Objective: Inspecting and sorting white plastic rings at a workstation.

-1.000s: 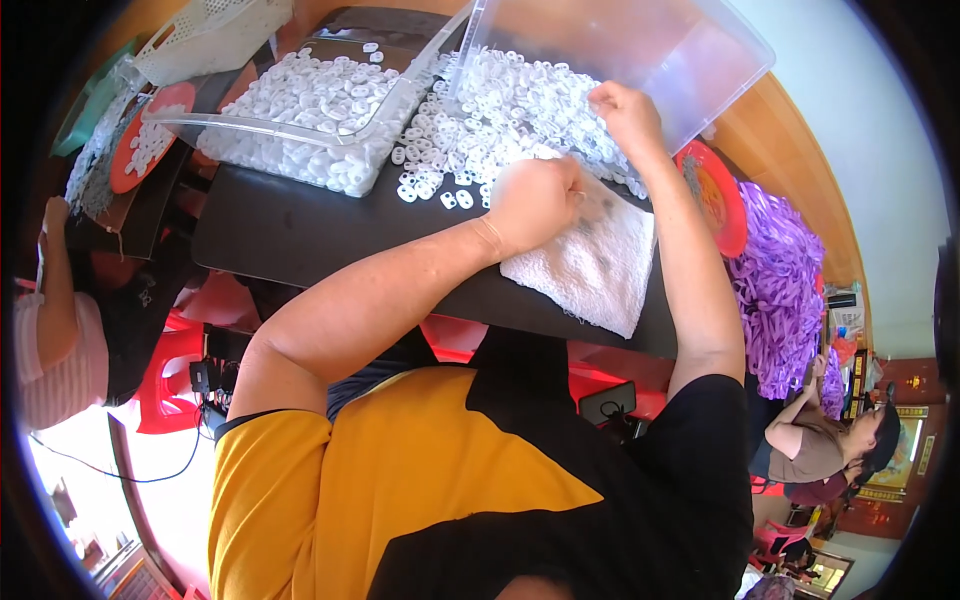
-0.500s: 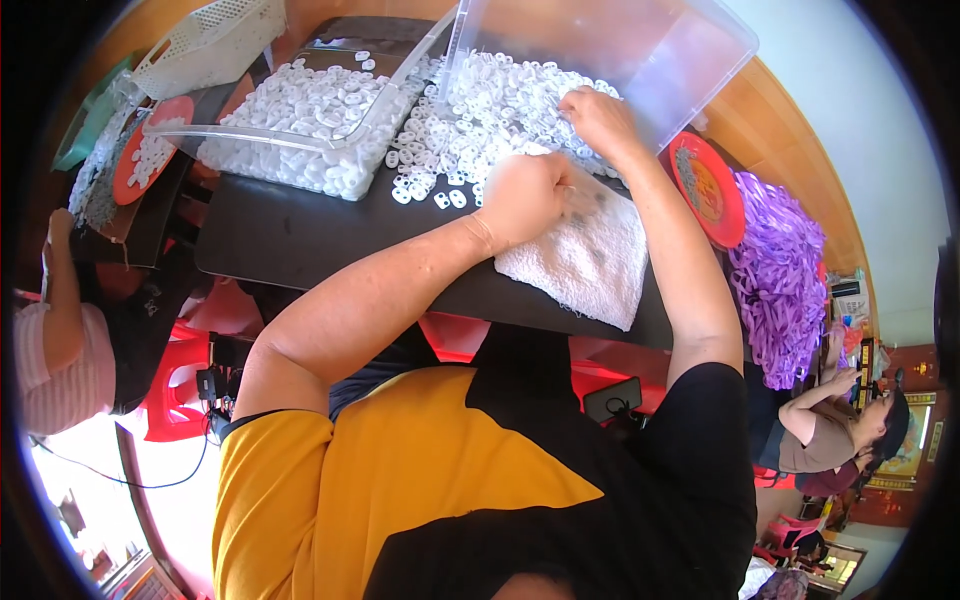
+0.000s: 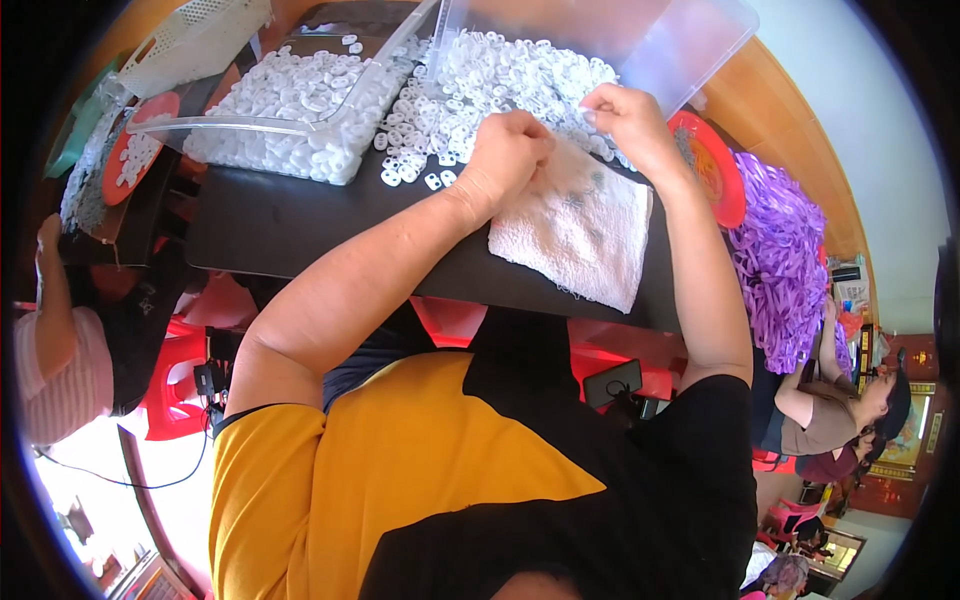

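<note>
Small white plastic pieces with holes (image 3: 425,125) lie heaped across the dark table, spilling from a clear plastic bin tipped on its side (image 3: 690,40). At the near edge of the heap, my left hand (image 3: 512,150) is closed above a white cloth (image 3: 575,235); what its fingers hold, if anything, is hidden. To its right, my right hand (image 3: 630,120) pinches over the pieces, thumb and fingertips together, with something small and pale at the tips that I cannot make out. The stained cloth lies flat under and between my hands.
Left of the heap stands a second clear bin (image 3: 345,170) full of white pieces. A red plate (image 3: 715,175) and a pile of purple strips (image 3: 780,260) are at the right. Another red plate (image 3: 118,180) and a white basket (image 3: 190,45) lie far left, near another person's arm (image 3: 52,290).
My right hand has shifted a little right and lifted into a pinch. My left hand has turned, bringing its fingertips toward the right hand. The whole view has shifted slightly.
</note>
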`<state>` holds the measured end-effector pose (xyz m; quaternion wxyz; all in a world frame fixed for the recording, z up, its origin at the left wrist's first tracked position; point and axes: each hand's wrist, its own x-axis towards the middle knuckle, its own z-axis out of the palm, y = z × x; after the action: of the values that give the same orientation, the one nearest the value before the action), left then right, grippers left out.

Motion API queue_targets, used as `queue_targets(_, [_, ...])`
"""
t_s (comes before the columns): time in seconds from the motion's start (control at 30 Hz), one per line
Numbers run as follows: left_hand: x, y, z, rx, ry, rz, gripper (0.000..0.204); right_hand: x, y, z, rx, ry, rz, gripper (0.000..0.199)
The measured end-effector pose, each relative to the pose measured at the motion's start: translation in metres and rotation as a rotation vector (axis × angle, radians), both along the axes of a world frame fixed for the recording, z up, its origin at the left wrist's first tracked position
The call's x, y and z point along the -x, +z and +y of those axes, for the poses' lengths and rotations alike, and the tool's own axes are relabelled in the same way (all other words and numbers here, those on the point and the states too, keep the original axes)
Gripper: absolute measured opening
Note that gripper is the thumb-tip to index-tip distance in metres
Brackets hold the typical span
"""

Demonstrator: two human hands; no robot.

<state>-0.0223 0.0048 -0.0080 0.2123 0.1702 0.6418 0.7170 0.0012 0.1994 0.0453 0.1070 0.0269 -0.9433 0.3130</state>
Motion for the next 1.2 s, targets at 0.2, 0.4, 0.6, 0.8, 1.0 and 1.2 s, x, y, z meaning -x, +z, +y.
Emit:
queue_targets(0.2, [0.001, 0.0, 0.0, -0.035, 0.028, -0.088, 0.01, -0.023, 0.005, -0.022, -0.456, 0.175, -0.157, 0.012])
queue_targets(0.4, [0.003, 0.0, -0.002, -0.031, 0.013, -0.077, 0.01, -0.024, -0.001, -0.028, -0.227, 0.085, -0.178, 0.025])
queue_targets(0.6, [0.004, 0.001, -0.002, -0.057, 0.007, -0.104, 0.01, -0.03, -0.013, -0.005, -0.097, -0.032, -0.044, 0.021])
queue_targets(0.8, [0.003, 0.0, -0.003, -0.042, -0.005, -0.092, 0.009, -0.034, -0.016, -0.011, -0.217, -0.045, -0.026, 0.016])
queue_targets(1.0, [0.004, -0.001, -0.002, -0.04, -0.01, -0.098, 0.009, -0.034, -0.017, -0.028, -0.305, 0.01, -0.006, 0.014])
queue_targets(1.2, [0.004, -0.001, -0.003, -0.034, -0.007, -0.088, 0.008, -0.034, -0.025, -0.035, -0.279, 0.047, 0.071, 0.014])
